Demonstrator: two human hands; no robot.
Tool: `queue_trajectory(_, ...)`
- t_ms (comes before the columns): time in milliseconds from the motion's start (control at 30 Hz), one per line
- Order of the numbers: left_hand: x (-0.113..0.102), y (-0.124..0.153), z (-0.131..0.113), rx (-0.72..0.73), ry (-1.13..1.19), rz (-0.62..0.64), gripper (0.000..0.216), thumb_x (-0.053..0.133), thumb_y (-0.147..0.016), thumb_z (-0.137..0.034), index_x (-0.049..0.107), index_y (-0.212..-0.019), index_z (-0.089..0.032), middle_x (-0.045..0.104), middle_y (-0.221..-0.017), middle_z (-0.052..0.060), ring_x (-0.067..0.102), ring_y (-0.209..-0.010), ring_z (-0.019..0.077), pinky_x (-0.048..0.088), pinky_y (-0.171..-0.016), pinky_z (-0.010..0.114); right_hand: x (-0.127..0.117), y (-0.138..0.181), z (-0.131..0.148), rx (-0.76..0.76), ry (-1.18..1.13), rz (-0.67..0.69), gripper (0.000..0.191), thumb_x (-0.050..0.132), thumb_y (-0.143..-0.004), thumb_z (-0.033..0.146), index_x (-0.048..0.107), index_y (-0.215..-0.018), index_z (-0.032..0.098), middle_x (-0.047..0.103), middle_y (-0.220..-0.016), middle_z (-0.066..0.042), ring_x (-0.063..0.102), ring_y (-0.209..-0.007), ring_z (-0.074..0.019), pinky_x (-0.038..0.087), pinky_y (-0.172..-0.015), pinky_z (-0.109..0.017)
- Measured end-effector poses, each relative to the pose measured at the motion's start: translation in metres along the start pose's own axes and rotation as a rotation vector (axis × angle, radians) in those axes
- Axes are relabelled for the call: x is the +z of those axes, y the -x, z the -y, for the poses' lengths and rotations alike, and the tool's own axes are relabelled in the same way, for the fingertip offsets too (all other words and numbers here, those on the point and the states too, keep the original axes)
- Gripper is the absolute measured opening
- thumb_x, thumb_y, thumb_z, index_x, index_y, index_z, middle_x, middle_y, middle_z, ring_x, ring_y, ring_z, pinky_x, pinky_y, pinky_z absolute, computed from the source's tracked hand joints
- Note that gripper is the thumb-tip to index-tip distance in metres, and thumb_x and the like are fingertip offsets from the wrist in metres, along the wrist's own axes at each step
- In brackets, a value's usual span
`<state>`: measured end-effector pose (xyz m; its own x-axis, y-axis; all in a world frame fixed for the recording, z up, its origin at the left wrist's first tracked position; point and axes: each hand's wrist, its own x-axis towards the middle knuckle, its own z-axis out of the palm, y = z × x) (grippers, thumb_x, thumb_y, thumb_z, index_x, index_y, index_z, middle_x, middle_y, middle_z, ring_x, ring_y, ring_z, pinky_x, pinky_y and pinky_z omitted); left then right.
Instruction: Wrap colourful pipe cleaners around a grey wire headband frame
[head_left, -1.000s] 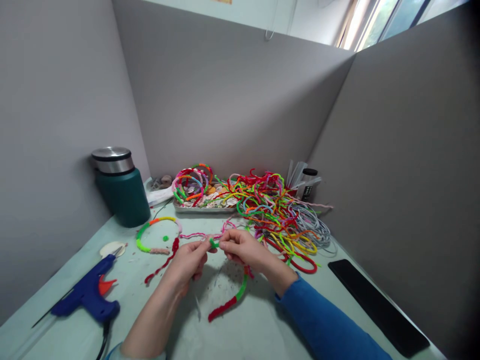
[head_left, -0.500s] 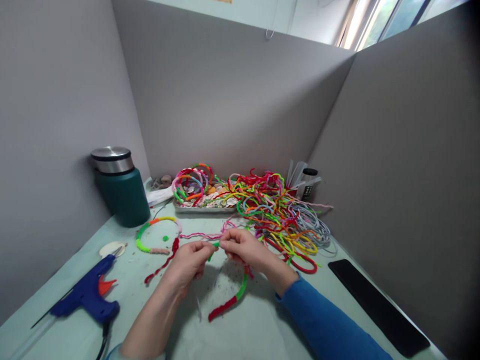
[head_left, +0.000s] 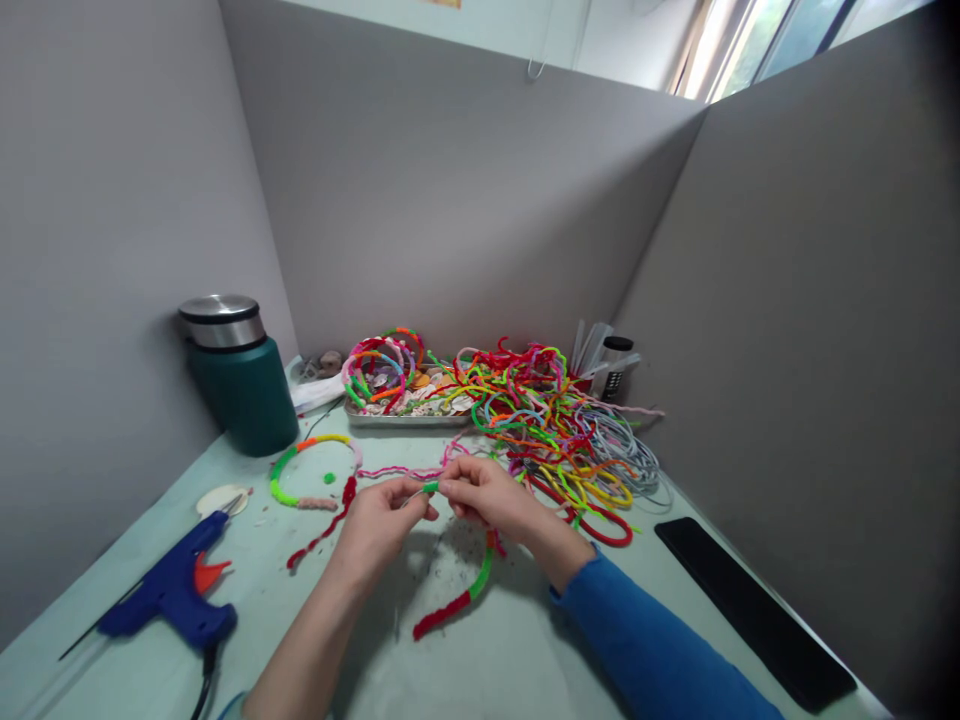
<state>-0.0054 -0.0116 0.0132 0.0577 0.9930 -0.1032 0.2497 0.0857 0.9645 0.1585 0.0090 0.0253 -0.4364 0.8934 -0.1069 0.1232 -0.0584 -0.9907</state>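
Observation:
A short green pipe cleaner [head_left: 430,488] is pinched between my two hands above the table. My left hand [head_left: 379,522] grips its left end with thumb and fingertips; a thin pale strand shows beside that thumb. On the other end, my right hand [head_left: 487,497] closes thumb and forefinger. Below the hands lies a curved strip wrapped in red, green and orange [head_left: 457,608], its upper end partly hidden by my right hand. Left of my hands rest a multicoloured open ring [head_left: 283,478], a dark red twisted pipe cleaner [head_left: 319,540] and a small green tuft [head_left: 328,478].
A blue glue gun [head_left: 169,590] lies at left, near a green bottle [head_left: 244,395]. A metal tray [head_left: 409,421] holds several finished rings and small pieces. Tangled pipe cleaners [head_left: 525,400] and grey cord [head_left: 630,460] heap behind my right hand. A black strip [head_left: 754,615] lies right.
The loose green end that hung below my left fingertips no longer shows; the green piece now looks shorter and compact between the hands. My left fingers have shifted slightly; the right hand is nearly still.

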Motion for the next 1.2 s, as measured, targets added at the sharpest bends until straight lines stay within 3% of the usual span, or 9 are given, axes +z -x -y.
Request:
queue_trajectory(333,0.0007,-0.0002,0.004,0.081,0.004,-0.076,0.034,0.059,-0.068,-0.035,0.067,-0.094,-0.014,0.071,-0.08,0.006,0.046,-0.043,0.0094,0.033,-0.038,0.02,-0.001,-0.0013,-0.0025,-0.028,-0.026,0.014,0.017,0.06,-0.076,0.032,0.052,-0.074,0.017,0.049,-0.048,0.007,0.032,-0.032,-0.0037,0.019,-0.031,-0.017)
queue_trajectory(567,-0.0003,-0.0005,0.0044,0.147,0.031,-0.095,0.03,0.061,-0.07,-0.033,0.064,-0.093,-0.015,0.071,-0.081,0.007,0.054,-0.051,0.0112,0.034,-0.04,0.019,-0.0001,-0.0011,-0.0011,-0.012,-0.027,-0.004,0.02,0.061,-0.075,0.035,0.051,-0.073,0.017,0.049,-0.047,0.008,0.031,-0.031,-0.0034,0.018,-0.03,-0.017)
queue_trajectory(700,0.0022,-0.002,0.0062,0.08,0.126,-0.145,0.042,0.066,-0.065,-0.036,0.052,-0.099,-0.017,0.069,-0.077,0.003,0.047,-0.04,0.0079,0.037,-0.037,0.02,0.0007,-0.0012,-0.0005,-0.02,-0.025,-0.031,0.022,0.061,-0.075,0.036,0.051,-0.073,0.017,0.049,-0.047,0.007,0.032,-0.032,-0.0036,0.018,-0.031,-0.017)
queue_trajectory(833,0.0033,-0.0016,0.005,-0.056,0.225,-0.088,0.054,0.072,-0.06,-0.039,0.047,-0.101,-0.014,0.067,-0.072,0.002,0.038,-0.033,0.0045,0.038,-0.034,0.022,0.0007,-0.001,-0.0005,-0.012,-0.018,-0.042,0.023,0.061,-0.075,0.037,0.05,-0.072,0.017,0.049,-0.048,0.007,0.031,-0.032,-0.0036,0.018,-0.031,-0.017)
queue_trajectory(1000,0.0007,0.002,0.0008,-0.146,0.292,0.063,0.045,0.064,-0.069,-0.052,0.055,-0.088,-0.012,0.069,-0.085,0.011,0.035,-0.031,0.0019,0.041,-0.036,0.023,0.0004,0.0002,0.0003,-0.016,-0.001,-0.023,0.021,0.06,-0.075,0.036,0.05,-0.072,0.017,0.048,-0.047,0.008,0.031,-0.032,-0.0034,0.019,-0.031,-0.017)
queue_trajectory(1200,-0.0013,-0.001,0.0029,-0.131,0.412,-0.003,0.036,0.066,-0.068,-0.045,0.058,-0.079,-0.012,0.07,-0.081,0.008,0.033,-0.03,0.0006,0.041,-0.038,0.022,0.0009,0.0007,0.0009,-0.001,0.01,-0.014,0.022,0.061,-0.074,0.036,0.05,-0.072,0.017,0.048,-0.048,0.008,0.031,-0.033,-0.0033,0.018,-0.032,-0.017)
